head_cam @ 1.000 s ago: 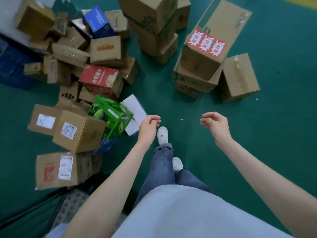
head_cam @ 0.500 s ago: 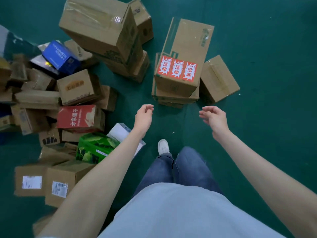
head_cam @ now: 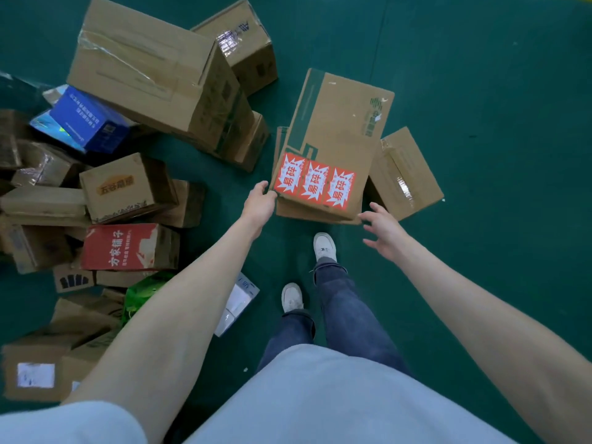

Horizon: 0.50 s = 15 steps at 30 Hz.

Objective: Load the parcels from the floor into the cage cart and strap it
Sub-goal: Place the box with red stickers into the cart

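Observation:
A long cardboard box (head_cam: 336, 133) with three red fragile stickers lies on flatter boxes on the green floor, straight ahead of me. My left hand (head_cam: 260, 203) touches the box's near left corner, fingers curved against its edge. My right hand (head_cam: 382, 230) hovers with spread fingers just off the near right corner, holding nothing. The cage cart is out of view.
A big taped carton (head_cam: 150, 75) stands to the left of the stickered box, a smaller brown box (head_cam: 405, 174) to its right. Many parcels crowd the left floor, among them a red box (head_cam: 128, 246) and a blue box (head_cam: 89, 120). My feet (head_cam: 324, 246) stand near the stickered box.
I have stepped toward the stickered box. Both hands reached forward; the left one now touches its near left corner and the right one has opened beside its right corner.

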Motion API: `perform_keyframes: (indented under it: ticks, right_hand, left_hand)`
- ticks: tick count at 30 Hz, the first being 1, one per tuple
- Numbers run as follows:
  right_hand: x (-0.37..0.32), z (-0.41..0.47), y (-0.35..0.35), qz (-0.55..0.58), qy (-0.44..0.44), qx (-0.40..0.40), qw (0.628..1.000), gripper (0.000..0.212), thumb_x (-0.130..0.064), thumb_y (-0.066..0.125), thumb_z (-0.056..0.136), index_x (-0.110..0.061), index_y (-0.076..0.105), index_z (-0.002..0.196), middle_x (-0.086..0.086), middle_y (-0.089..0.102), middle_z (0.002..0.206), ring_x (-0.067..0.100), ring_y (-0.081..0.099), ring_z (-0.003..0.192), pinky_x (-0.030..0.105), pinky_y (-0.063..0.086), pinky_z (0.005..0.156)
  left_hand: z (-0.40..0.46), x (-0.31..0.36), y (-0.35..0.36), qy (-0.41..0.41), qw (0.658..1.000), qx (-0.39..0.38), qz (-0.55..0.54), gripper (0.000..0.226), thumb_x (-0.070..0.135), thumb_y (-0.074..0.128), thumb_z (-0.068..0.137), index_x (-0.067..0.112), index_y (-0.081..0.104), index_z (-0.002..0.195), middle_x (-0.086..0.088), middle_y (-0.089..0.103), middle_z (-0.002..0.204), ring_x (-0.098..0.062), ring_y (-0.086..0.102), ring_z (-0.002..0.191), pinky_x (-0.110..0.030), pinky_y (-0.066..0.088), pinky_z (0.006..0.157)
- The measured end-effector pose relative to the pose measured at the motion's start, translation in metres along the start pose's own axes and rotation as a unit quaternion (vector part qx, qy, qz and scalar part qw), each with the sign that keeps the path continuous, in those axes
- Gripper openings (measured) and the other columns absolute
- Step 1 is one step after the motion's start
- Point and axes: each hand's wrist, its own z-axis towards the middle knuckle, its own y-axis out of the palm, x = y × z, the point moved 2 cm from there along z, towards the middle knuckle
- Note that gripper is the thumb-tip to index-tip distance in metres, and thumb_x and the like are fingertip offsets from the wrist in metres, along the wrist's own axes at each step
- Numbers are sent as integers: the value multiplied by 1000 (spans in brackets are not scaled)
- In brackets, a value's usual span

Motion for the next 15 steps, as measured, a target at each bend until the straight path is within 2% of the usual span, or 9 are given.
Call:
perform_keyframes:
  ticks: [3,5,8,10,12,15]
  right_hand:
    - [-14,14,1,-5,26,-13,1000,67,-15,53,100,-25,19,157,3,35,157,24,33,143,52,28,116]
    - [-20,21,4,-14,36,-29,999,69,-16,53,100,-27,17,158,0,38,155,22,35,142,53,27,114]
    - [-25,29,9,-32,41,-56,997,65,-17,51,101,-31,20,156,-3,43,153,21,37,140,54,25,114]
    - [-27,28,10,-36,35,-56,997,66,-17,49,103,-32,15,158,-4,38,156,20,33,143,54,21,117]
    - [-28,23,11,-47,14,-50,998,66,-22,48,104,-32,12,158,-8,39,153,19,31,144,51,20,117]
    - [-31,13,11,-60,-59,-46,995,64,-25,53,102,-38,17,154,-13,50,136,14,43,131,44,31,108]
  left_hand:
    - [14,13,7,-17,999,-25,11,49,22,36,106,17,26,154,-2,39,153,-19,40,135,-31,34,105]
    - [21,19,11,-19,999,-44,12,44,20,35,106,17,32,150,-2,48,145,-15,48,121,-27,35,95]
    - [29,22,14,-22,998,-58,1,41,19,36,106,19,35,147,1,55,132,-11,48,110,-28,35,94]
    - [30,21,15,-24,998,-57,-8,40,21,38,106,22,35,146,4,55,126,-10,49,110,-28,35,93]
    - [30,19,15,-21,999,-45,-20,41,25,38,106,22,35,147,4,54,133,-12,51,115,-28,37,93]
    - [20,19,18,0,998,0,-56,49,34,42,105,24,32,151,1,40,141,-10,49,118,-26,38,92]
